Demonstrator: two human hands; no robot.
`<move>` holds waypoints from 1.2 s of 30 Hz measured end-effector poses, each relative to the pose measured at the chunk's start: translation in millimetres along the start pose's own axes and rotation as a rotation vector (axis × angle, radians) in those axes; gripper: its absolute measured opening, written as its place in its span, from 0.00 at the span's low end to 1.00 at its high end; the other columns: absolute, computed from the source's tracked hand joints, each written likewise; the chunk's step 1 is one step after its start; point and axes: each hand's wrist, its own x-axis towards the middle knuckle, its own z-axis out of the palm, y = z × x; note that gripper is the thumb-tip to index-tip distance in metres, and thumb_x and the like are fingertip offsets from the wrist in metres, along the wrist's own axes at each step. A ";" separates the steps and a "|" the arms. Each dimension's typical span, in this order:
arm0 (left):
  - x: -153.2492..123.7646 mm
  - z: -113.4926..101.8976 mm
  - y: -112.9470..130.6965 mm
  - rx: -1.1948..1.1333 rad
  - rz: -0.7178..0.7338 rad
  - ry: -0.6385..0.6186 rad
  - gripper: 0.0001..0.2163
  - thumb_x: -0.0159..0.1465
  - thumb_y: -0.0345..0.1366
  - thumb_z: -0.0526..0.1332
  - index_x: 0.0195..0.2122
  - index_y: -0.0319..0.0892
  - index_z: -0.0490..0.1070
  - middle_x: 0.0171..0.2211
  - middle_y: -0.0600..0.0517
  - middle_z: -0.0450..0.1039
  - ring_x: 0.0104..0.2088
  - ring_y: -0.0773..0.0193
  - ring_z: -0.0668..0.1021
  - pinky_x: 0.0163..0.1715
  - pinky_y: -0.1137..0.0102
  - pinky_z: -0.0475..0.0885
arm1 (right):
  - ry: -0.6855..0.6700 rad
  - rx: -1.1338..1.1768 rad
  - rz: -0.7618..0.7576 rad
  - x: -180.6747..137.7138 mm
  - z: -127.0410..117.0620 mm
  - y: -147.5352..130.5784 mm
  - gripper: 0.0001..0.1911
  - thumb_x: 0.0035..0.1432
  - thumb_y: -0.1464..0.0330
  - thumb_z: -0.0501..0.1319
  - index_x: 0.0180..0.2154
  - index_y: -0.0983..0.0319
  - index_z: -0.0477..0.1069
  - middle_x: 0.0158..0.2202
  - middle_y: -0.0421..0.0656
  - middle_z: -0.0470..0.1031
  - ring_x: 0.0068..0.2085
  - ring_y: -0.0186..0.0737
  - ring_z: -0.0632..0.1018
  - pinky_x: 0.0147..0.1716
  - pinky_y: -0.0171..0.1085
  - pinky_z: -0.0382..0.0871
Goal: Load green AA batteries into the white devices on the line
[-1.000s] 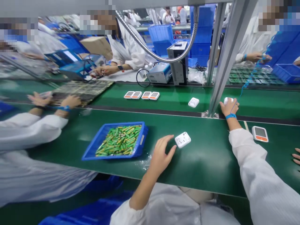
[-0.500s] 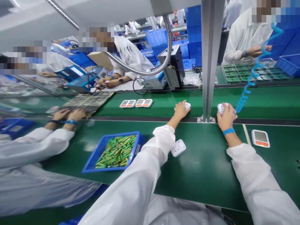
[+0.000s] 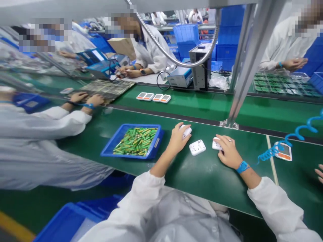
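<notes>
My left hand (image 3: 179, 137) is closed around a small white plastic device (image 3: 186, 131), just above the green bench. To the right, my right hand (image 3: 228, 151) grips another white device (image 3: 216, 144) by its edges, the fingers covering part of it. Between the two hands a third white device (image 3: 198, 147) lies with its back up, showing small dark slots and recesses. Left of my left hand sits a blue tray (image 3: 106, 150) filled with green and yellow batteries (image 3: 137, 141). A blue wrist strap (image 3: 243, 167) with a coiled cord circles my right wrist.
Several white devices with screens (image 3: 153, 97) stand in a row on the far green belt (image 3: 194, 107). A metal post (image 3: 242, 90) rises behind my right hand. One more device (image 3: 284, 151) lies at right, behind the coiled cord (image 3: 300, 131). Co-workers' hands (image 3: 87, 99) work at left.
Both hands have come back from the far belt to the near bench, each bringing its white device. The view has shifted, and the middle device now shows fully.
</notes>
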 end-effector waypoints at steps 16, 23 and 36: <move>-120.1 -26.5 15.1 0.045 -0.142 0.037 0.35 0.67 0.46 0.72 0.75 0.49 0.69 0.58 0.39 0.73 0.57 0.39 0.74 0.59 0.47 0.77 | -0.114 -0.106 -0.146 38.4 32.8 -60.9 0.23 0.75 0.60 0.63 0.68 0.45 0.77 0.72 0.47 0.77 0.75 0.66 0.69 0.73 0.75 0.52; -119.5 -23.7 32.4 0.023 -0.263 0.130 0.43 0.57 0.60 0.81 0.67 0.42 0.72 0.62 0.36 0.71 0.59 0.37 0.74 0.58 0.48 0.76 | -0.143 -0.074 -0.164 31.7 19.0 -58.2 0.20 0.75 0.56 0.62 0.65 0.47 0.79 0.70 0.48 0.79 0.74 0.66 0.73 0.73 0.75 0.54; -135.0 -34.7 23.3 -0.105 0.074 0.100 0.21 0.71 0.41 0.72 0.64 0.46 0.78 0.71 0.41 0.70 0.65 0.41 0.71 0.62 0.50 0.77 | -0.203 0.095 -0.173 94.6 -16.4 -88.6 0.17 0.75 0.55 0.65 0.57 0.53 0.85 0.66 0.52 0.81 0.69 0.65 0.78 0.68 0.69 0.70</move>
